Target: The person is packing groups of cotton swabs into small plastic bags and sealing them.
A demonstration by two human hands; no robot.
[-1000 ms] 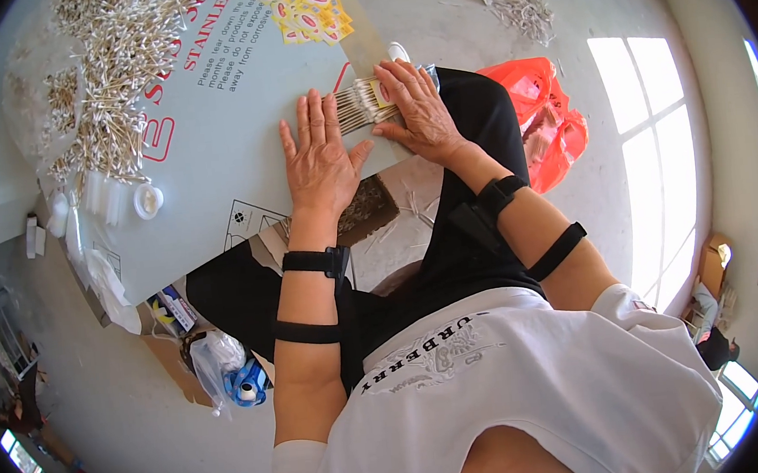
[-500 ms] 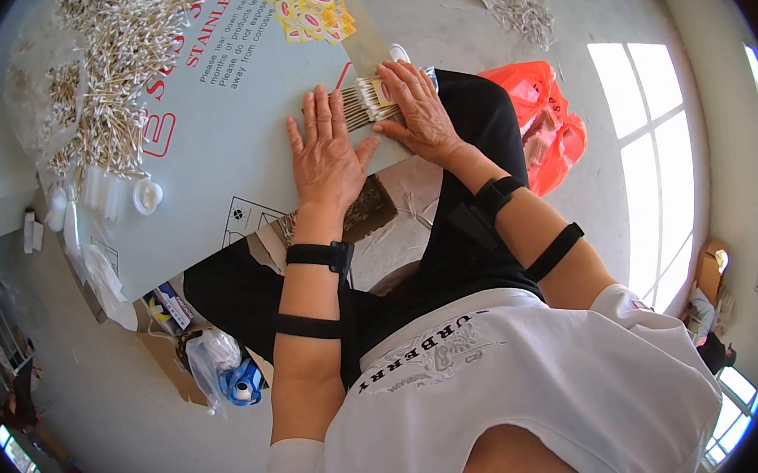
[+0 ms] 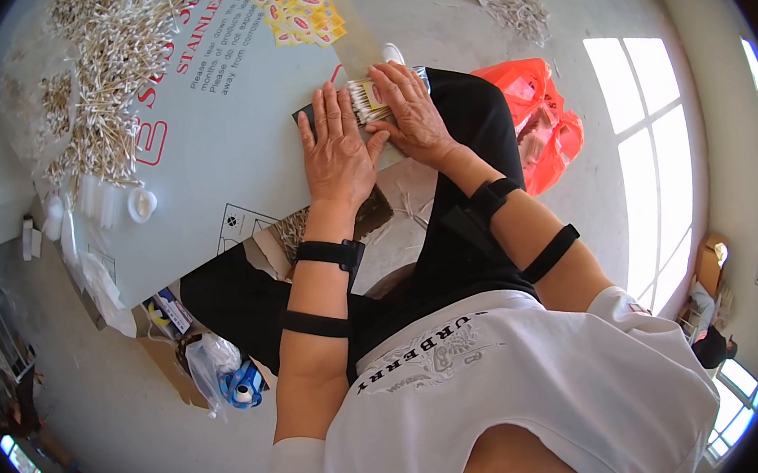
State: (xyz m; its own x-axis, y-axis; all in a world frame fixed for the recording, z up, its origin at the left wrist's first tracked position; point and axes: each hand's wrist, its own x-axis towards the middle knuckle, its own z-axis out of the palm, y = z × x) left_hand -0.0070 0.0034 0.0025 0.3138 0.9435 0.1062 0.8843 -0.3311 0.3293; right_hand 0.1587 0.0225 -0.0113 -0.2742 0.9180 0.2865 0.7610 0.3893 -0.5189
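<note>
A flat row of cotton swabs [image 3: 358, 103] lies between my hands at the right edge of the grey sheet-topped table [image 3: 237, 159], white tips showing. My left hand [image 3: 338, 150] is open and flat over the left part of the row, fingers together and pointing away from me, thumb out to the side. My right hand [image 3: 414, 116] lies over the right end with its fingers stretched out and its thumb near the left thumb. Beneath its fingertips is a small yellow card [image 3: 374, 95] on the swabs. Something dark and flat [image 3: 300, 115] shows beside my left fingertips.
A large heap of loose swabs [image 3: 109, 89] covers the table's far left, with a small round white tub [image 3: 142, 204] nearby. Yellow cards [image 3: 306, 16] lie at the far edge. A red plastic bag [image 3: 550, 131] sits on the floor beyond my right knee; an open carton [image 3: 375, 214] stands below the table edge.
My left hand has slid right, closer to my right hand, and now covers the sticks that showed before. A dark flat edge now shows left of its fingers. My right hand has barely moved.
</note>
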